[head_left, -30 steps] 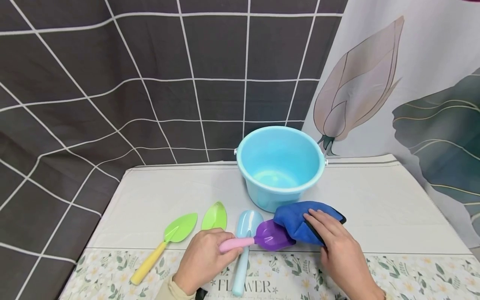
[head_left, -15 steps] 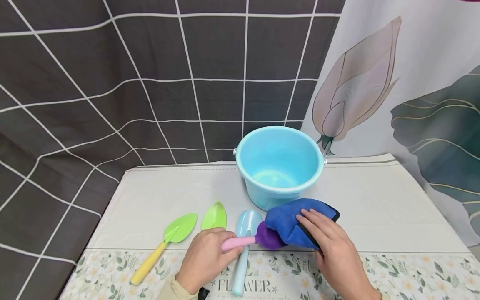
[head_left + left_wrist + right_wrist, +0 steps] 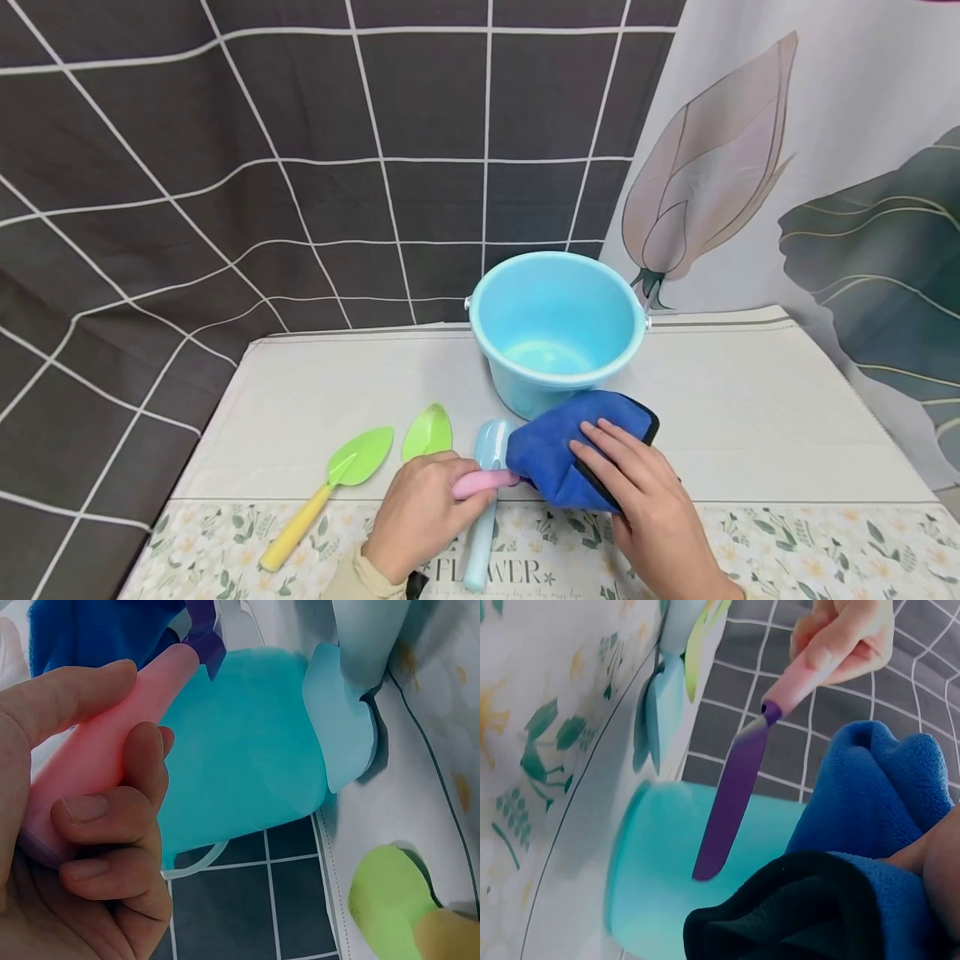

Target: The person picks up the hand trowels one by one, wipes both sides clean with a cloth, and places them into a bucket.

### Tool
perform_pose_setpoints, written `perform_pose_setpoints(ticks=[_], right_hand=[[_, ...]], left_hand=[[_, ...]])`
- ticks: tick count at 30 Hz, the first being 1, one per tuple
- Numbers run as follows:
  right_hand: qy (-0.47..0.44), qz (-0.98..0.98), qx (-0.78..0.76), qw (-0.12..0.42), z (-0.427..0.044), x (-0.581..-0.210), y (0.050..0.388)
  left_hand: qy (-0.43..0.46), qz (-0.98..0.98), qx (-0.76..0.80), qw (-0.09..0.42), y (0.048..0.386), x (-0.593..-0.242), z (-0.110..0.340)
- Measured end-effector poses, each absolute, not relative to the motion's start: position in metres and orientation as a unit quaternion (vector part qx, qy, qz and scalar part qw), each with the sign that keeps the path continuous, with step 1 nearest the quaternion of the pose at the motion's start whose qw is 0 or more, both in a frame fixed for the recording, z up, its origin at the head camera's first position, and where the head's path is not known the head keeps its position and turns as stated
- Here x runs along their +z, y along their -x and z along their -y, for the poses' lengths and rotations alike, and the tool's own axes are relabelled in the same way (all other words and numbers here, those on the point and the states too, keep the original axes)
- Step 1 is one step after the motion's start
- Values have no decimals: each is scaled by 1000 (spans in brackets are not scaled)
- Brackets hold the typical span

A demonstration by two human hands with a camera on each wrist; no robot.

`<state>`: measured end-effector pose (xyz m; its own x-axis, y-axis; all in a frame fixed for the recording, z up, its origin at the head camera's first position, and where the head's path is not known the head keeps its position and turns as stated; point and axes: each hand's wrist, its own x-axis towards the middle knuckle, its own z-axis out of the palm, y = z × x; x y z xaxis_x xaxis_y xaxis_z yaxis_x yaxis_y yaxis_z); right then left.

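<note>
Thumb and curled fingers of my left hand (image 3: 420, 512) grip the pink handle (image 3: 124, 727) of a toy shovel with a purple blade (image 3: 731, 806). My right hand (image 3: 652, 504) holds a blue cloth (image 3: 551, 450) with a black edge, fingers laid across its top and the thumb hidden. From the head view the cloth covers the purple blade. In the right wrist view the blade shows bare on the near side, with the cloth beyond and beside it. Below the held shovel lies a light-blue shovel (image 3: 481, 550).
A light-blue bucket (image 3: 517, 392) stands upright behind the hands, its inside visible. To the left lie a green shovel with a yellow handle (image 3: 296, 529) and another green shovel (image 3: 427, 433), partly behind the left hand. A dark checked curtain (image 3: 315, 108) hangs at the back.
My right hand has slid the cloth leftward over the purple blade toward the handle, hiding the blade in the head view. The left hand has shifted slightly right, still gripping the handle.
</note>
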<state>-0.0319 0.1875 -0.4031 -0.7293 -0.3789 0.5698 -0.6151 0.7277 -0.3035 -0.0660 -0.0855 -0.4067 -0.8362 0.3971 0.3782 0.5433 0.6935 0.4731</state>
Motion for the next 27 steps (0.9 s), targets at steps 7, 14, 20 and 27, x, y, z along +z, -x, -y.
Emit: perform_pose_setpoints(ticks=[7, 14, 20, 27], right_hand=[[-304, 887, 241, 251, -178, -408, 33], [-327, 885, 216, 252, -174, -415, 34], [-321, 909, 175, 203, -172, -415, 32], [-336, 911, 146, 188, -171, -417, 34]], left_hand=[[251, 913, -302, 112, 67, -408, 83], [255, 912, -299, 115, 69, -407, 83], [251, 911, -304, 122, 68, -406, 83], [254, 908, -311, 121, 68, -407, 84]])
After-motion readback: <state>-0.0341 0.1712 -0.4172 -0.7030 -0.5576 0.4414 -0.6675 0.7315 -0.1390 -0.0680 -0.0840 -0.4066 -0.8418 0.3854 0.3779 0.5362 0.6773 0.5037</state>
